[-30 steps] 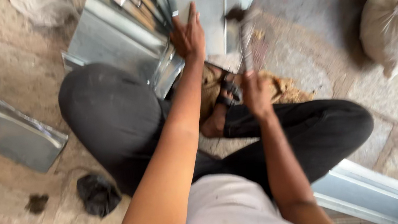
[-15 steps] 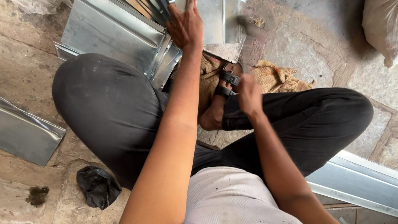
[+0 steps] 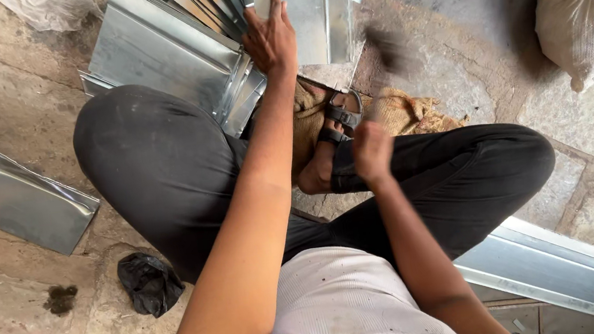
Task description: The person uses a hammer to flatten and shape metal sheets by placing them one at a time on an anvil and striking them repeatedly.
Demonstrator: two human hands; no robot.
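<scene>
A stack of bent metal sheets (image 3: 169, 47) fills the upper left of the frame. At top centre, the left hand (image 3: 270, 38) presses flat, fingers spread, on a folded sheet (image 3: 311, 6). Mid-frame, the right hand (image 3: 372, 149) is fisted around a blurred hammer (image 3: 388, 50).

The hammer (image 3: 390, 50) is motion-blurred, its handle barely visible; the sack (image 3: 590, 2) is cropped.
</scene>
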